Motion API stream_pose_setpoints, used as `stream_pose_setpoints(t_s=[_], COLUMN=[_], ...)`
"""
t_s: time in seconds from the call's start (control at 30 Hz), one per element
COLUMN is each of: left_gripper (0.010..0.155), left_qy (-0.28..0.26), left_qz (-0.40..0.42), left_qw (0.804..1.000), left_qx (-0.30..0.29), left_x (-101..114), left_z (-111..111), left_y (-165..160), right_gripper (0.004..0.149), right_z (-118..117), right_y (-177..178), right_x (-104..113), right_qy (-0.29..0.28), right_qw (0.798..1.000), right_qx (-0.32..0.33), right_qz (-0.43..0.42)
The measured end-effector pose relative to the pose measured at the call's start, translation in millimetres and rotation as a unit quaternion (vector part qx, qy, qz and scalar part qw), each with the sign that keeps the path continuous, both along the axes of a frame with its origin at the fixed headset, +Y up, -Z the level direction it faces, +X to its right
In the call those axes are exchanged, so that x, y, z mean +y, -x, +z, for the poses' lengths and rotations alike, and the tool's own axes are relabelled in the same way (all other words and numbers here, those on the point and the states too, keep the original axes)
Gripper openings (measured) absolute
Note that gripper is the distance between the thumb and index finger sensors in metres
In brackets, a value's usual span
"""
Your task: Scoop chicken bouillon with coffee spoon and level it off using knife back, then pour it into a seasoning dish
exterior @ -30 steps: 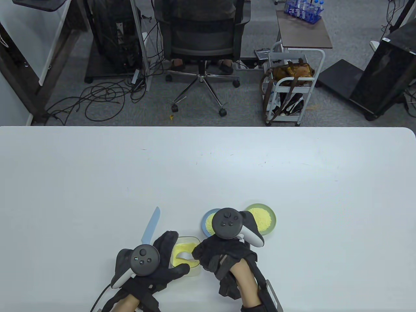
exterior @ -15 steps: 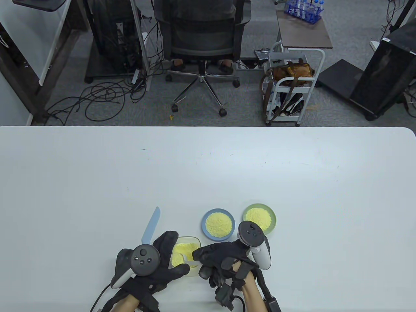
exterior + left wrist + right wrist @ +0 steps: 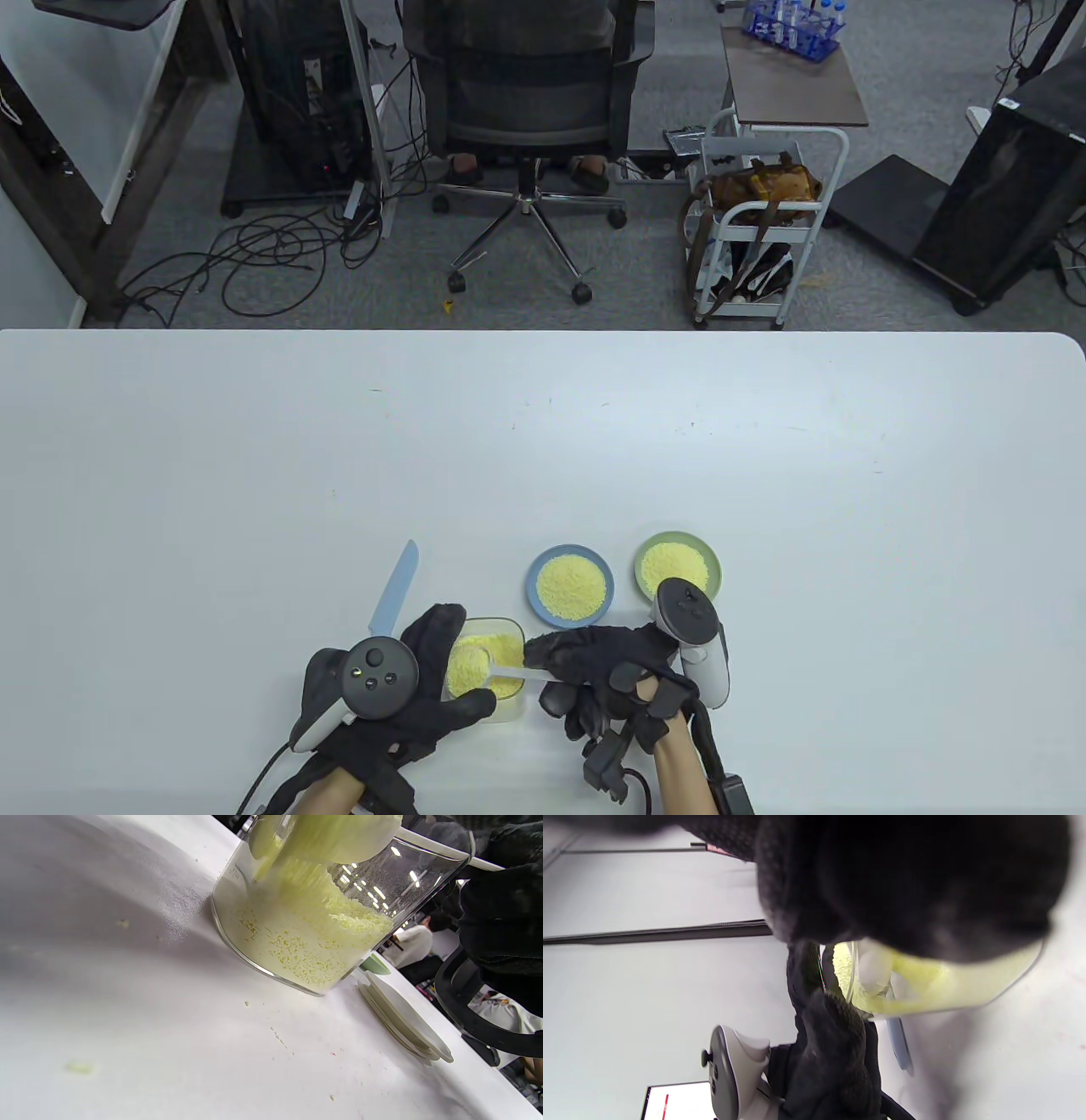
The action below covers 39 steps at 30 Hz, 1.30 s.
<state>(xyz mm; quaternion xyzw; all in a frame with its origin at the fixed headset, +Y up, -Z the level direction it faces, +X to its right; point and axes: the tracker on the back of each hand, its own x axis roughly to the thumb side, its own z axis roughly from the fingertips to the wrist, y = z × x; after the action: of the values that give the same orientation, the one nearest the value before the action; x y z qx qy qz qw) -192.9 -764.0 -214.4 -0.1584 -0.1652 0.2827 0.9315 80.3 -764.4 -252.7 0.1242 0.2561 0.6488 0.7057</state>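
Right hand [image 3: 607, 671]: pinches the handle of the coffee spoon [image 3: 496, 669], heaped bowl over the bouillon jar [image 3: 509, 679]. Left hand [image 3: 424, 679]: fingers wrapped round the jar, near the table's front edge. Knife [image 3: 395, 590]: lying just beside the jar, untouched. Handling advice: lift the spoon level and slowly; keep it above the jar for levelling.

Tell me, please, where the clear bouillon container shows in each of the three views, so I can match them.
Table view: bottom centre, between both hands, clear bouillon container.
Left wrist view: upper centre, tilted in the picture, filling much of it.
Right wrist view: right of centre, under the dark glove.
Shared landmark: the white spoon over its yellow granules.
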Motion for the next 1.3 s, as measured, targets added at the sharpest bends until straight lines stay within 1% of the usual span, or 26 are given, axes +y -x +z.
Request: stream_pose_setpoints(t_s=[0.07, 0.13, 0.3, 0.43, 0.5, 0.53, 0.6, 0.67, 0.7, 0.73, 0.77, 0.8, 0.83, 0.9, 0.93, 1.0, 1.07, 1.13, 1.23, 1.27, 1.3], left_gripper=[0.102, 0.102, 0.102, 0.103, 0.102, 0.098, 0.091, 0.086, 0.082, 0.079, 0.077, 0.074, 0.074, 0.073, 0.074, 0.076, 0.075, 0.07, 0.061, 0.06, 0.059], left_qy=[0.001, 0.0, 0.002, 0.011, 0.006, 0.001, -0.019, -0.045, -0.064, -0.072, -0.07, -0.054, -0.019, 0.032, 0.05, 0.067, 0.066, 0.052, 0.071, 0.062, 0.052], left_qz=[-0.002, -0.006, -0.007, 0.001, 0.042, 0.061, 0.08, 0.054, 0.024, 0.002, -0.037, -0.066, -0.106, -0.158, -0.186, -0.233, -0.26, -0.263, -0.266, -0.277, -0.274], left_qw=[1.0, 1.0, 1.0, 1.0, 0.999, 0.998, 0.995, 0.99, 0.983, 0.976, 0.967, 0.962, 0.958, 0.952, 0.947, 0.94, 0.934, 0.935, 0.935, 0.93, 0.932], left_qx=[0.0, 0.0, -0.001, -0.012, -0.002, 0.01, 0.054, 0.12, 0.173, 0.207, 0.244, 0.26, 0.267, 0.26, 0.256, 0.24, 0.234, 0.232, 0.224, 0.234, 0.233], left_x=[0.5, 0.4, 0.3, 5.3, 13.0, 17.6, 27.8, 30.2, 28.8, 27.5, 25.6, 24.3, 21.9, 16.5, 12.2, 6.0, 4.5, 4.2, -1.9, -1.4, -1.5], left_z=[0.1, 0.0, -0.2, -0.3, -1.8, -3.0, -6.3, -7.6, -8.1, -8.5, -9.1, -9.6, -10.4, -12.0, -13.1, -15.6, -16.7, -17.5, -19.3, -19.1, -20.3], left_y=[0.1, 0.2, 0.3, 3.7, 11.6, 16.8, 34.9, 53.7, 65.1, 71.5, 79.5, 83.5, 86.6, 85.5, 82.5, 76.8, 72.6, 69.3, 65.9, 65.4, 65.7], right_gripper=[0.039, 0.039, 0.04, 0.04, 0.04, 0.04, 0.04, 0.04, 0.04, 0.04, 0.04, 0.04, 0.04, 0.04, 0.04, 0.04, 0.04, 0.04, 0.04, 0.04, 0.04], right_z=[-0.1, 0.0, 0.7, 2.0, 3.2, 3.7, 3.7, 3.3, 3.4, 3.6, 4.1, 4.3, 4.8, 5.4, 5.4, 5.6, 5.9, 6.2, 6.2, 6.3, 6.4], right_y=[-3.2, -6.2, -6.0, -6.6, -8.1, -9.2, -12.4, -14.3, -14.6, -14.3, -13.0, -12.2, -11.6, -11.0, -11.1, -11.6, -12.1, -12.8, -13.5, -13.6, -13.6], right_x=[0.7, 3.8, 4.2, 6.0, 6.5, 6.9, 8.0, 8.3, 8.3, 8.3, 8.7, 8.6, 8.6, 9.4, 9.5, 9.1, 9.1, 9.3, 9.2, 9.1, 9.3], right_qy=[-0.001, -0.016, -0.017, -0.029, -0.032, -0.031, -0.034, -0.035, -0.035, -0.034, -0.033, -0.033, -0.033, -0.035, -0.037, -0.037, -0.037, -0.037, -0.038, -0.037, -0.037], right_qw=[1.0, 1.0, 1.0, 1.0, 0.999, 0.999, 0.999, 0.999, 0.999, 0.999, 0.999, 0.999, 0.999, 0.999, 0.999, 0.999, 0.998, 0.998, 0.998, 0.998, 0.998], right_qx=[0.0, -0.007, -0.005, -0.002, -0.002, -0.004, -0.008, -0.012, -0.013, -0.012, -0.008, -0.005, -0.003, 0.0, 0.001, -0.001, 0.0, -0.001, -0.004, -0.004, -0.003], right_qz=[-0.006, 0.004, -0.009, -0.01, -0.013, -0.017, -0.022, -0.026, -0.028, -0.03, -0.033, -0.034, -0.035, -0.033, -0.034, -0.04, -0.042, -0.044, -0.045, -0.045, -0.046])
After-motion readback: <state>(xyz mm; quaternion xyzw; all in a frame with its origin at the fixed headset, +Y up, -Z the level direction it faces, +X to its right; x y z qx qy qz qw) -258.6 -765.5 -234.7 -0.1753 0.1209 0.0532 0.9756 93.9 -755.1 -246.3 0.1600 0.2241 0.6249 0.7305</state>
